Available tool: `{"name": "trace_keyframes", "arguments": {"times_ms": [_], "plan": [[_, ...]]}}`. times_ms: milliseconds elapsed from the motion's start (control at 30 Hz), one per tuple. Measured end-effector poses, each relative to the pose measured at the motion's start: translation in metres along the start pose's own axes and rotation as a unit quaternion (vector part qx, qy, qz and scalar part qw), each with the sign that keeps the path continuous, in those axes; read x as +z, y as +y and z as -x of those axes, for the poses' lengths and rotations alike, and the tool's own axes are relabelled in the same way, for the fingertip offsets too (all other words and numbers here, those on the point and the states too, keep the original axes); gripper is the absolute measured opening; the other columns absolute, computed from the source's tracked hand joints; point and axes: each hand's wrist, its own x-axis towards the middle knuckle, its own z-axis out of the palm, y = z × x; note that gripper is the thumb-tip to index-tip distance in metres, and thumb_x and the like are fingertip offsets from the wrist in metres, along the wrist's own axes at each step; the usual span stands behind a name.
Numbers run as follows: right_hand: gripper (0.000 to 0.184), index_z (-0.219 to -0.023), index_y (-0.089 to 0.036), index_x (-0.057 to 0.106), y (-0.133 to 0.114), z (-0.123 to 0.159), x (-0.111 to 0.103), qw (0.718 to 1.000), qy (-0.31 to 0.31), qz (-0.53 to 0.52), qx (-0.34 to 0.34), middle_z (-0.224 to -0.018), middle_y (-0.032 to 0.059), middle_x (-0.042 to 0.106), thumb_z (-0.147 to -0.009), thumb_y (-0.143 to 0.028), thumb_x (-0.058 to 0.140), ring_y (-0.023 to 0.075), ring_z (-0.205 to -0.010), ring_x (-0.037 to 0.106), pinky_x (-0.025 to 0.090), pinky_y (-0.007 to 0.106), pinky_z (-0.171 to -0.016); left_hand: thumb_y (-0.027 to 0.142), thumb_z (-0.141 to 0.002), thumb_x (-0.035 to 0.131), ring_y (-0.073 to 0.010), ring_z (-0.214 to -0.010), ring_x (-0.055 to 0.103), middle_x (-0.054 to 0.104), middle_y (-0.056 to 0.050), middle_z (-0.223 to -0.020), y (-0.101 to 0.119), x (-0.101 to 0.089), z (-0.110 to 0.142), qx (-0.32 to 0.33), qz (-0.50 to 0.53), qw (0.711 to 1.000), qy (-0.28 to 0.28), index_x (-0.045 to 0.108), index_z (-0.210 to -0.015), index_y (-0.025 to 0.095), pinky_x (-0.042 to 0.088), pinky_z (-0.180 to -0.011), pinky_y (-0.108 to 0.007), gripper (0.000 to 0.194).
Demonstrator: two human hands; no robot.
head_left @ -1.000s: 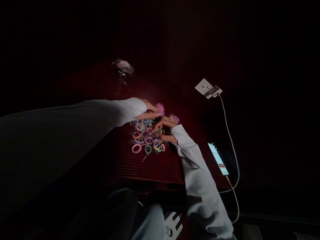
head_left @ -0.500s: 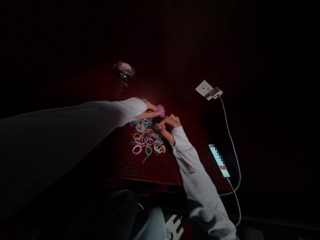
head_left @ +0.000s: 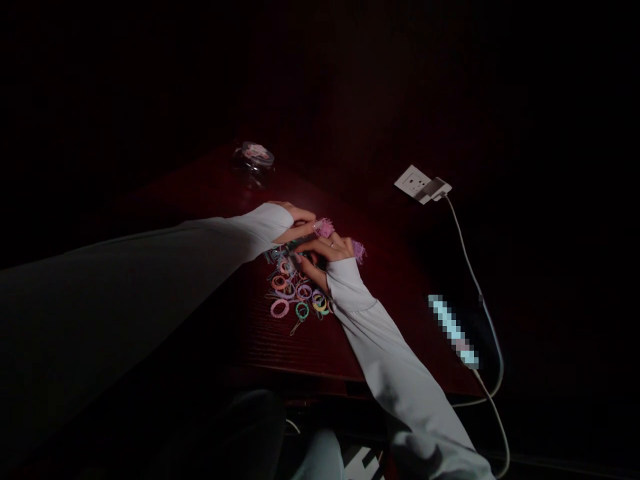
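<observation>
On the dark red wooden table point(head_left: 270, 343) lies a pile of small braided-looking rings point(head_left: 280, 308) in pink, orange, purple, green and yellow, some with thin cord loops. My left hand point(head_left: 297, 223) is closed at the fingertips on a pink frilly bundle point(head_left: 324, 227) above the pile's far side. My right hand point(head_left: 327, 257) reaches into the pile, thumb and forefinger close together; what is between them cannot be made out. Just beyond its knuckles, a purple frilly bundle point(head_left: 359, 251) shows, partly hidden by the hand.
A clear jar point(head_left: 255, 167) with a decorated lid stands at the back left. To the right lies a lit phone point(head_left: 453, 330) on a white cable point(head_left: 463, 247), which runs to a charger in the wall socket point(head_left: 413, 181). Much of the surroundings is dark.
My right hand has moved left over the pile, covering more rings and uncovering the purple bundle. My left hand keeps hold of the pink bundle. The whole view has shifted slightly.
</observation>
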Motion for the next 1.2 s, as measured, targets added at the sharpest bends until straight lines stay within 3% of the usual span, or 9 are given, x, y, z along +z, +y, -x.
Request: {"name": "trace_keyframes", "arguments": {"times_ms": [267,667,767,1033,1200], "plan": [[0.008,-0.089,-0.027,0.082,-0.013,-0.011,-0.001,1.0,-0.004,-0.017,0.027,-0.081,-0.0003,0.072,-0.09,-0.033,0.086,0.0214,-0.091,0.053,0.029,0.036,-0.092,0.054,-0.106,0.041,-0.0154,-0.069,0.054,0.062,0.0,-0.07,0.008,-0.004,0.001,-0.011,-0.011,0.999,0.046,0.067,-0.081,0.023,0.036,-0.068,-0.027,0.047],[0.007,-0.091,-0.025,0.082,-0.014,-0.003,-0.001,0.988,0.003,-0.146,0.052,-0.071,-0.0049,0.066,-0.084,-0.022,0.084,0.0183,-0.092,0.06,0.034,0.036,-0.098,0.054,-0.107,0.036,-0.0174,-0.071,0.057,0.067,-0.001,-0.071,0.012,-0.009,-0.001,0.007,-0.004,1.0,0.022,0.065,-0.078,0.022,0.04,-0.074,-0.029,0.052],[0.005,-0.089,-0.024,0.082,-0.008,-0.001,-0.002,0.984,0.007,-0.169,0.055,-0.069,-0.0055,0.063,-0.087,-0.027,0.085,0.0165,-0.087,0.058,0.034,0.037,-0.1,0.055,-0.107,0.036,-0.0171,-0.069,0.056,0.065,-0.001,-0.069,0.01,-0.008,-0.002,0.01,0.002,1.0,0.016,0.067,-0.079,0.022,0.04,-0.071,-0.029,0.054],[0.029,-0.091,-0.024,0.082,0.001,0.0,-0.019,0.968,0.06,-0.231,0.076,-0.071,-0.0014,0.061,-0.095,-0.052,0.078,0.0196,-0.087,0.057,0.039,0.042,-0.101,0.054,-0.108,0.037,-0.0164,-0.071,0.059,0.071,-0.003,-0.075,0.007,-0.005,-0.003,0.014,-0.001,1.0,-0.001,0.076,-0.085,0.02,0.041,-0.072,-0.028,0.056],[0.043,-0.086,-0.024,0.077,0.004,-0.003,-0.025,0.92,0.054,-0.371,0.118,-0.068,-0.0043,0.05,-0.082,-0.066,0.084,0.016,-0.074,0.049,0.041,0.033,-0.08,0.053,-0.107,0.043,-0.0206,-0.089,0.071,0.083,-0.007,-0.098,0.008,0.0,-0.002,0.014,0.046,0.999,-0.002,0.084,-0.104,0.022,0.047,-0.08,-0.028,0.052]]}}
